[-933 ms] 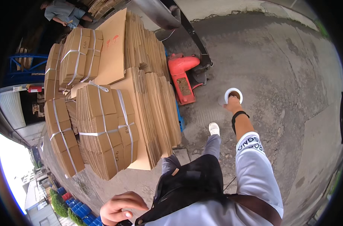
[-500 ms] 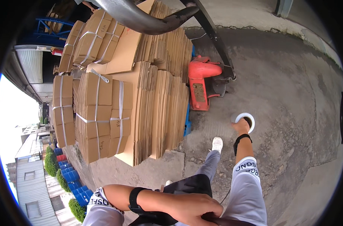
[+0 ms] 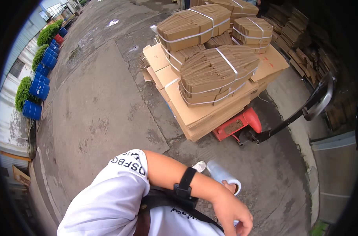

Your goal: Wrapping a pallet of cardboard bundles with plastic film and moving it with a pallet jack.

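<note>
A roll of clear stretch film point(image 3: 217, 172) with a dark hollow core hangs low in front of my body. My right hand point(image 3: 228, 186) grips it at its near end; much of that hand is hidden behind my left arm. Across my front lies my bent left arm, with a black strap on the forearm. My left hand point(image 3: 231, 214) has curled fingers near the lower edge; a pale bit shows between thumb and fingers, too small to name. Ahead stands a pallet load of flat cardboard sheets point(image 3: 175, 91), topped with strapped cardboard bundles point(image 3: 214, 72).
A red pallet jack point(image 3: 242, 122) with a black handle point(image 3: 291, 118) sits at the load's right side. Along the left wall stand blue drums point(image 3: 39, 89) and green bushes point(image 3: 24, 92). More cardboard point(image 3: 299, 43) is piled at the far right. The concrete ground point(image 3: 96, 114) is cracked.
My view has swung, so the load now appears upper right rather than left. The film roll has come closer to my body, its side now showing. My left hand has shifted right.
</note>
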Available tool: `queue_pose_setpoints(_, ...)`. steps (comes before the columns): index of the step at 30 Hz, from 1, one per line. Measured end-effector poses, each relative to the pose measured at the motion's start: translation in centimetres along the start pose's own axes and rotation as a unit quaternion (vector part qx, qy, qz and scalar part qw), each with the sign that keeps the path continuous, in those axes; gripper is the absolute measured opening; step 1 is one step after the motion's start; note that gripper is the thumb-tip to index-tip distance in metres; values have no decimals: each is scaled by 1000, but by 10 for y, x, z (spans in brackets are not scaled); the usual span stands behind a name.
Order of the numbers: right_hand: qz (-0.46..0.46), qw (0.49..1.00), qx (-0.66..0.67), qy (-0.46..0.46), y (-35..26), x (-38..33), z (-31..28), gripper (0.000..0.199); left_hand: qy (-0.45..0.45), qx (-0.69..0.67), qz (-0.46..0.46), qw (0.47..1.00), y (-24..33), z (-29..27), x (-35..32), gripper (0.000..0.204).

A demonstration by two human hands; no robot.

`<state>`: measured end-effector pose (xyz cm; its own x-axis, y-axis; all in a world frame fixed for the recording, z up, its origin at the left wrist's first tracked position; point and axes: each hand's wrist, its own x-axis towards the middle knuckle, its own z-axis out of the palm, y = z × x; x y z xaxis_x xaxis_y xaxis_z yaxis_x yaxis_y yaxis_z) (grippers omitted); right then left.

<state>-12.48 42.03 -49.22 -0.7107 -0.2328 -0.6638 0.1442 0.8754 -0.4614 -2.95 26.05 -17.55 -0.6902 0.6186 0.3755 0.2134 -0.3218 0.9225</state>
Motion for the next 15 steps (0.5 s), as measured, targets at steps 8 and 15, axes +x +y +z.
queue_pose_setpoints(8, -199, 954, 117, -191, -101, -239, 88, 56, 367, -105, -557, 738, -69, 246, -425, 65)
queue_pose_setpoints(15, -198, 826, 286, -444, -194, -442, 79, 58, 774, -413, 129, 462, -46, 357, -487, 92)
